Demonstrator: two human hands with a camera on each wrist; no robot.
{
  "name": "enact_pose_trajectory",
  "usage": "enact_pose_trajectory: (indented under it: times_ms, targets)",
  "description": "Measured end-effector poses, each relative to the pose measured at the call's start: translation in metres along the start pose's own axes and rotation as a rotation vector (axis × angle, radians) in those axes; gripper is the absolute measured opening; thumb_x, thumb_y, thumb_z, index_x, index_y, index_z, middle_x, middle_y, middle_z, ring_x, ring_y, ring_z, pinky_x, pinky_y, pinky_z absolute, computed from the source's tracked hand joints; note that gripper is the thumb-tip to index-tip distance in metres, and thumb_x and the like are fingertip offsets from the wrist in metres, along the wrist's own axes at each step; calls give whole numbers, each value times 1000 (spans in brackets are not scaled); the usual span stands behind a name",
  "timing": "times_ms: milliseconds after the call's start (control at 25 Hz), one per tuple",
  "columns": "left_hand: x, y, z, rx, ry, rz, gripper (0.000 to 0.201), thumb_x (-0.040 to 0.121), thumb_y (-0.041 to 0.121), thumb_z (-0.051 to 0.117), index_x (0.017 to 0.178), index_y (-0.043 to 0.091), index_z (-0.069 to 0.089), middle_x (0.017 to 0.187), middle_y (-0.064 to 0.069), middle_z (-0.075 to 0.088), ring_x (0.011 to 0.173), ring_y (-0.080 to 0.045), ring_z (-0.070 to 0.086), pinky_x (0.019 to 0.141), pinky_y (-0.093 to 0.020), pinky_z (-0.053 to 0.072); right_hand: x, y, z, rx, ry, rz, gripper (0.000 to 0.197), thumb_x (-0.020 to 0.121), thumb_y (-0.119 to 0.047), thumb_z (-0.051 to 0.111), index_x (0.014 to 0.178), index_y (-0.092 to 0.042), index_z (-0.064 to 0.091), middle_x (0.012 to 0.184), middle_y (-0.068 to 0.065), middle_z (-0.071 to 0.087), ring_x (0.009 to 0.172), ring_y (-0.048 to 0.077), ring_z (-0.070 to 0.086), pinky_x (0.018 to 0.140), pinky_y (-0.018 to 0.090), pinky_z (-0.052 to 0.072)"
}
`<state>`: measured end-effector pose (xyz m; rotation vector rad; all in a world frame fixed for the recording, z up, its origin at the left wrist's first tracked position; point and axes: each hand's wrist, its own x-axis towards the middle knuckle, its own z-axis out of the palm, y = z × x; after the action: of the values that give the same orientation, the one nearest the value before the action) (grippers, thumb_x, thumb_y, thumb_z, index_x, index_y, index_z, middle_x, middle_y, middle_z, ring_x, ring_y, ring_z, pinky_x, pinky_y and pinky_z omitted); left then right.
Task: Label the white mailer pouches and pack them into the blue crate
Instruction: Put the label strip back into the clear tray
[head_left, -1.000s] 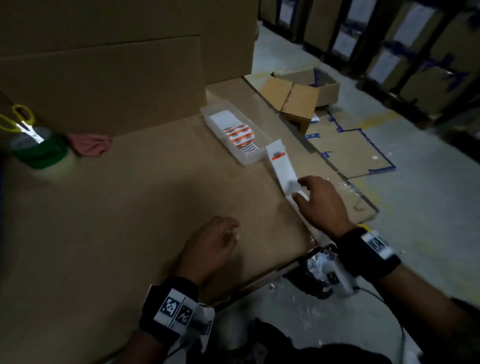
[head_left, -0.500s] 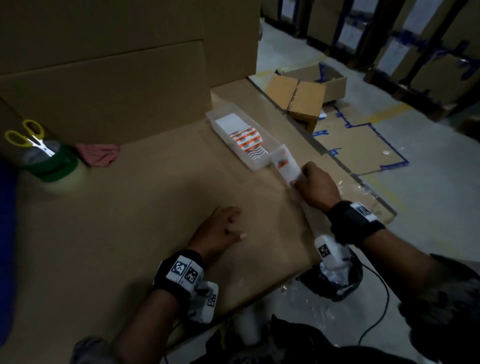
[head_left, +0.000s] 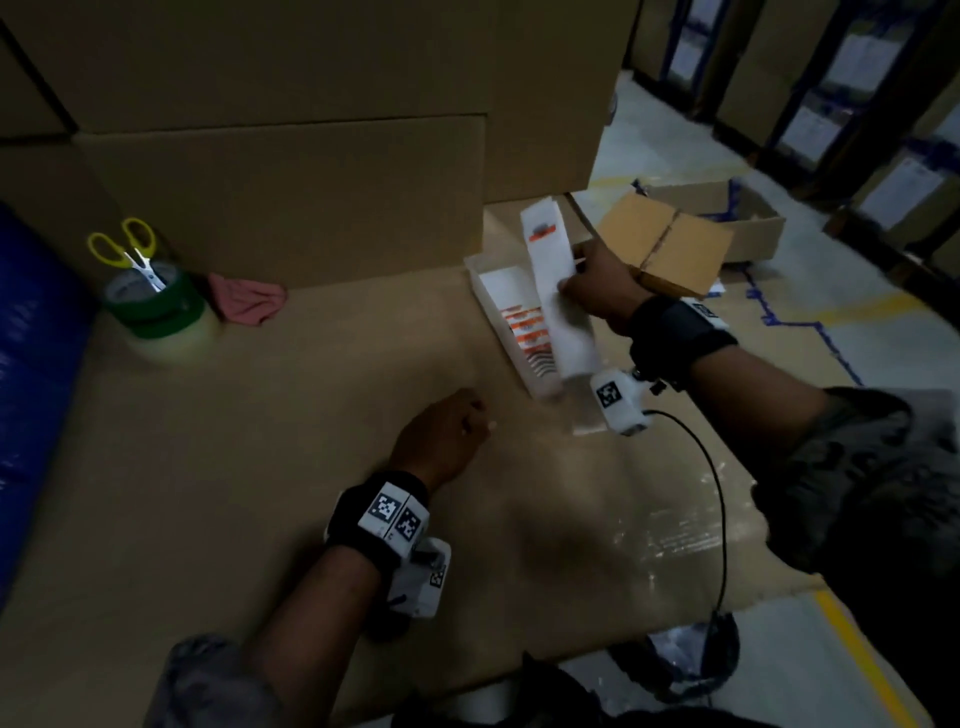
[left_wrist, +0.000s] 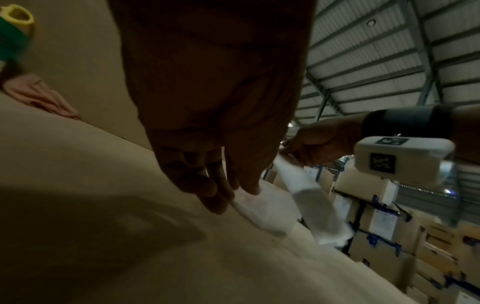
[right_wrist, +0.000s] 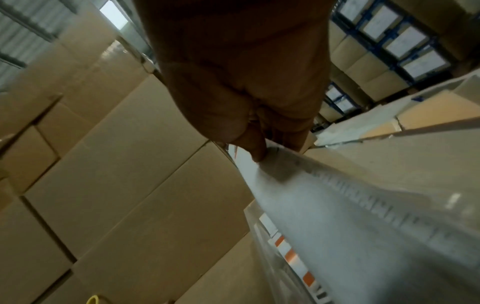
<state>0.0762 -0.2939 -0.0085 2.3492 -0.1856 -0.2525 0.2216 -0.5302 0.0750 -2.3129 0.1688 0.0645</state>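
From the head view the right hand (head_left: 597, 288) pinches a long white mailer pouch (head_left: 558, 296) at its edge and holds it tilted above a clear tray (head_left: 480, 275) of orange-striped labels (head_left: 527, 332); an orange mark shows near the pouch's far end. The right wrist view adds the grip itself: the thumb lies on the pouch's face (right_wrist: 298, 195) with the fingers behind it, and the tray's labels (right_wrist: 291, 255) lie just under the pouch. The left hand (head_left: 441, 441) rests on the cardboard-covered desk (head_left: 260, 467), fingers loosely curled; the left wrist view shows what the head view does not, fingertips (left_wrist: 215, 203) touching a small white piece (left_wrist: 259, 209) lying on the desk, though whether they pinch it I cannot tell. Only the head view takes in the yellow scissors (head_left: 130, 252) standing in green tape rolls (head_left: 156, 306), the pink cloth (head_left: 247, 299), and a blue edge (head_left: 31, 364) at far left.
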Motion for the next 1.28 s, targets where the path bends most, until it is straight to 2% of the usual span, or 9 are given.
enact_pose_trajectory:
  times_ms: [160,280,440,560,680,840,960,1120,1280]
  targets:
    - [30,21,17,-76,36,-30,44,100,40,60,138,19,56,141,-1,59,124,-22,58,102,-35,46,36,-2,12,-44,-40,-64,61,92,-11,71,146,-6,43,124,15,65,113,30,62,99,48,53]
    - [42,28,34,-129,3,-38,42,103,43,55,141,27,54,146,7,54,127,-17,55,109,-38,43,54,9,23,-61,-51,-137,56,92,-9,71,141,-8,45,124,16,66,112,32,63,94,45,53]
    - [51,44,49,-293,101,-25,37,99,54,54,129,33,58,121,12,69,105,-11,67,92,-43,56,71,14,26,141,51,-102,48,91,-4,70,134,-8,48,119,13,63,106,28,63,78,32,48]
    - [58,51,56,-319,156,-70,31,99,47,58,113,20,61,96,7,72,87,-15,69,78,-40,59,72,16,27,-146,-53,-259,63,88,0,67,145,-9,41,111,8,64,99,28,60,78,33,45]
    - [58,58,57,-451,132,-123,26,101,33,60,119,14,62,86,4,69,65,-3,65,56,-21,51,71,27,29,-656,-161,-406,54,84,-7,71,137,-10,55,124,15,65,117,37,54,85,41,46]
    - [55,66,53,-561,131,-156,17,99,24,66,113,20,59,73,7,64,49,4,57,44,-14,42,66,26,30,-574,-171,-412,73,82,-10,70,149,-9,42,133,16,57,120,38,56,88,43,50]
    - [55,70,53,-560,124,-190,19,98,23,67,115,23,57,74,6,64,47,2,57,41,-14,41,56,17,27,-532,-270,-469,82,82,-11,72,156,-22,38,142,12,52,122,33,54,89,40,48]
    - [55,73,53,-624,89,-233,14,103,26,59,115,19,60,83,-4,66,61,-11,61,51,-22,50,45,20,25,-1077,-356,-552,34,94,-22,65,127,-25,69,136,6,58,123,32,48,96,46,40]
    - [50,76,50,-640,80,-237,16,102,21,59,117,23,56,84,0,65,62,-13,60,44,-18,45,35,28,12,-804,-84,-437,33,95,-17,58,126,-18,69,122,11,68,116,36,57,95,46,44]
